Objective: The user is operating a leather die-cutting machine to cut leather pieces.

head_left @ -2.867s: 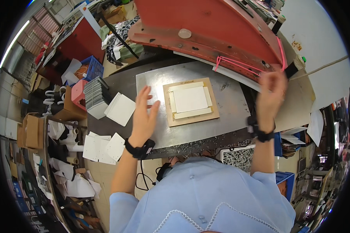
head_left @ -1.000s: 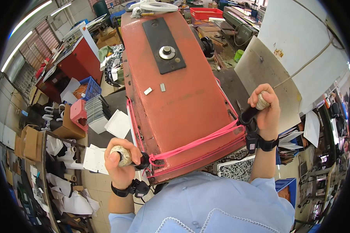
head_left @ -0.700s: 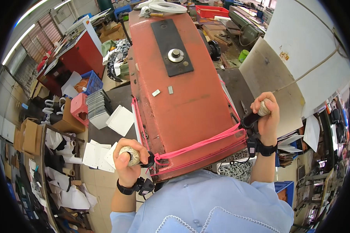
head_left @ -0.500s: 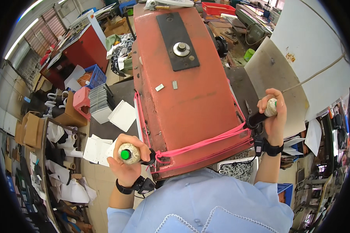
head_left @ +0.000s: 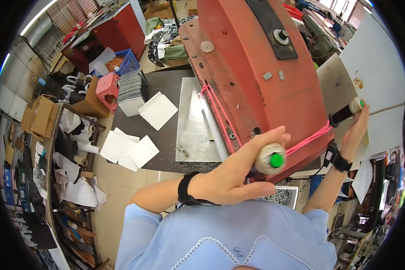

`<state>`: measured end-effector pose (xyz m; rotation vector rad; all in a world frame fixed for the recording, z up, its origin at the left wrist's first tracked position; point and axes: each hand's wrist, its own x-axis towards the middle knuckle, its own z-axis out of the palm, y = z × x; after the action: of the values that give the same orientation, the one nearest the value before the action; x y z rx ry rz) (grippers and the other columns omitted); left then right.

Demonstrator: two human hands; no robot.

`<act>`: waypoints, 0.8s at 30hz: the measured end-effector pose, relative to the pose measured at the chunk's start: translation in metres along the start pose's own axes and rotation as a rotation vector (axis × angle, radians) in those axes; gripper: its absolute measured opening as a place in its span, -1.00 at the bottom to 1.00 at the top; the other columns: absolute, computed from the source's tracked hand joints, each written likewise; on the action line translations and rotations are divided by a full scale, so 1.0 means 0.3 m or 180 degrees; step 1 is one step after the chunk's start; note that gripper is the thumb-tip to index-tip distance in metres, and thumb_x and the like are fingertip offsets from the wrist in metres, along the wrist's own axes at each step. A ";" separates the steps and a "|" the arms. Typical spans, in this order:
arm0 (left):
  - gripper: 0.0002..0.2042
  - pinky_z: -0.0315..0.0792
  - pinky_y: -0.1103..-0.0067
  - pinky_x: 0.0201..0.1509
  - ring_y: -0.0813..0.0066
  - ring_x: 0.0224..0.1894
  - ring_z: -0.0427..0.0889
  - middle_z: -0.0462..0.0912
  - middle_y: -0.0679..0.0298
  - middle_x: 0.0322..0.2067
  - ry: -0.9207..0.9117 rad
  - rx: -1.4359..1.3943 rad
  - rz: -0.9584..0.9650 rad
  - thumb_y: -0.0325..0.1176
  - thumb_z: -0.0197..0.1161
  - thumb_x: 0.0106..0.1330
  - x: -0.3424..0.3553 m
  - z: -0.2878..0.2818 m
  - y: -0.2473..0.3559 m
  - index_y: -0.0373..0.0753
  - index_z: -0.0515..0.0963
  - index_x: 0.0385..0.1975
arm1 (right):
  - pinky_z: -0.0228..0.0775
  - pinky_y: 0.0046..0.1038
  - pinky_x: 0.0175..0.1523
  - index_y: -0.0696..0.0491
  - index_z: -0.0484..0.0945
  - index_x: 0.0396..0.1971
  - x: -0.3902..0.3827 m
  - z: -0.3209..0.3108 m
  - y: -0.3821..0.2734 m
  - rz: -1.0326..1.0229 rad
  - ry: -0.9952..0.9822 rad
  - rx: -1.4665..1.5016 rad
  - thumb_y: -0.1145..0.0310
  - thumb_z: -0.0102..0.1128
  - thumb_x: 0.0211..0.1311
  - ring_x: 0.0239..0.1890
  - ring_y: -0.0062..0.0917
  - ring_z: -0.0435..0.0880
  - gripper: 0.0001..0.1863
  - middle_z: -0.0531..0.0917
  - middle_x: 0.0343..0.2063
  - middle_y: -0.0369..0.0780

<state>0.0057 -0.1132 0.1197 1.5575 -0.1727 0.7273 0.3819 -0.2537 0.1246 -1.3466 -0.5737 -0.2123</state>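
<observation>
The red swing-arm press [head_left: 252, 81] fills the upper middle, with a dark plate and a round knob on its arm. My left hand [head_left: 229, 173] is round the left handle [head_left: 266, 158], a pale-wrapped grip with a green button at its end. My left thumb and index finger stretch past either side of it; the other fingers are mostly hidden. My right hand [head_left: 356, 131] rests its outstretched fingers against the green-tipped end of the right handle [head_left: 346, 111], not wrapped round it. Pink cord [head_left: 310, 139] runs along the arm's front edge toward both handles.
Left of the press arm lie a metal plate [head_left: 191, 121], white sheets [head_left: 158, 111] and a stack of thin grey-edged pieces [head_left: 132, 92] on the dark table. A tray of small metal pieces [head_left: 283, 195] sits under the arm's front. A pink stool [head_left: 107, 91] stands further left.
The press arm has swung to the right, and both hands moved right with the handles. The metal plate has come into view. My right fingers have loosened from round their handle.
</observation>
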 end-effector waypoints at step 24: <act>-0.65 0.53 0.38 0.07 0.02 0.09 0.55 0.53 -0.08 0.04 -0.1028 0.5064 -0.0219 -0.23 0.22 0.32 0.002 -0.307 -0.478 -0.29 0.45 0.00 | 0.09 -0.29 0.38 0.23 0.17 0.31 -0.349 0.142 -0.056 -0.0993 -0.0137 -0.1121 0.46 0.22 0.27 0.32 -0.30 0.29 -0.34 0.23 0.33 -0.06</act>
<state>0.0495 -0.0058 -0.0053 3.1683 0.3314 0.5012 0.2743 -0.2354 0.0907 -1.5992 -0.8094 -0.5602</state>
